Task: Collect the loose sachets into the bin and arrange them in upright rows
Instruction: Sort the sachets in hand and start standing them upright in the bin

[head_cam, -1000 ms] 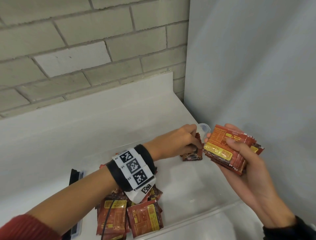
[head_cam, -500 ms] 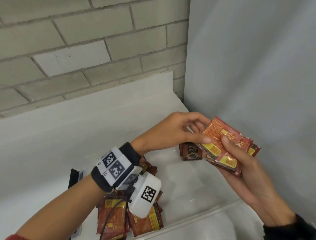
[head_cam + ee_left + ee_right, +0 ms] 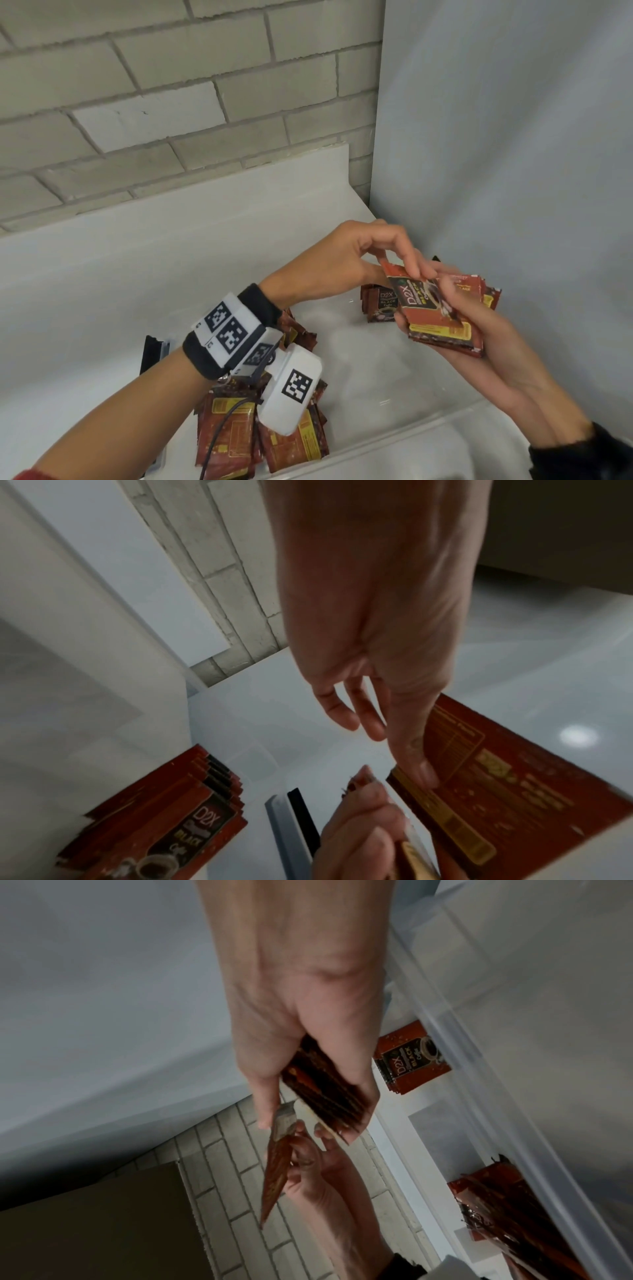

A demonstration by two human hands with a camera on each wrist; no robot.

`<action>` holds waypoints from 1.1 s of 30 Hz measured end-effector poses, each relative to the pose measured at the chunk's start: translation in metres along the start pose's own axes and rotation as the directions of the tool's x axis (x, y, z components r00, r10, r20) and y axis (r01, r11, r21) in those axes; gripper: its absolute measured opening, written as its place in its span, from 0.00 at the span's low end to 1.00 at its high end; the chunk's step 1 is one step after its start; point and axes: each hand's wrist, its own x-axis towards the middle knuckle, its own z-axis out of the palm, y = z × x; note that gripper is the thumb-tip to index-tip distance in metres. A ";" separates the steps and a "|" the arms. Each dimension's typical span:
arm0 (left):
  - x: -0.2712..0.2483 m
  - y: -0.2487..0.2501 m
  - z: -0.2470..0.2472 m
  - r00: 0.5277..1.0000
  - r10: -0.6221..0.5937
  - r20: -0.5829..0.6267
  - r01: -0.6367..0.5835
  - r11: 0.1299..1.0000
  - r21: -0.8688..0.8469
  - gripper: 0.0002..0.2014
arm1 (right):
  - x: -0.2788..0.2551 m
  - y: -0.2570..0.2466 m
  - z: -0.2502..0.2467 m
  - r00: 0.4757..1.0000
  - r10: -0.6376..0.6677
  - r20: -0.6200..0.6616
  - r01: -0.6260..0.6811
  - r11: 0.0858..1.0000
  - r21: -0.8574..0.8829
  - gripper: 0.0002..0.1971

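My right hand [image 3: 428,310] grips a stack of red sachets [image 3: 479,301] above the clear bin's [image 3: 394,445] right side. My left hand [image 3: 400,270] pinches the top edge of a single sachet [image 3: 423,303], printed front up, lying tilted on that stack. In the right wrist view this sachet [image 3: 277,1164] stands edge-on, fanned off the stack [image 3: 325,1091]. In the left wrist view its back [image 3: 496,791] shows beside my left fingers [image 3: 414,764]. A short upright row of sachets [image 3: 380,303] stands in the bin's far right corner.
A loose pile of sachets [image 3: 260,435] lies in the bin's near left part, partly under my left wrist. A black and grey flat object [image 3: 154,353] sits left of the bin. A grey panel [image 3: 513,154] rises close on the right, a brick wall [image 3: 171,102] behind.
My left hand rose from the upright row in the bin's corner to the stack in my right hand. The stack's top sachet now shows its printed front instead of its back.
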 end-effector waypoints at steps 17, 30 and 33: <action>-0.006 0.003 0.005 0.954 -0.266 -0.139 0.239 0.954 -0.183 0.13 | -0.002 -0.004 0.005 0.992 -0.067 -0.111 0.072 0.996 0.047 0.15; -0.012 0.001 -0.010 0.983 -0.175 -0.053 0.180 0.977 0.111 0.13 | -0.001 -0.004 0.005 0.954 -0.224 -0.198 0.272 0.926 0.260 0.19; -0.007 -0.013 -0.010 0.993 -0.116 0.033 0.095 0.917 0.387 0.14 | 0.000 -0.003 0.002 0.938 -0.258 -0.229 0.320 0.900 0.296 0.26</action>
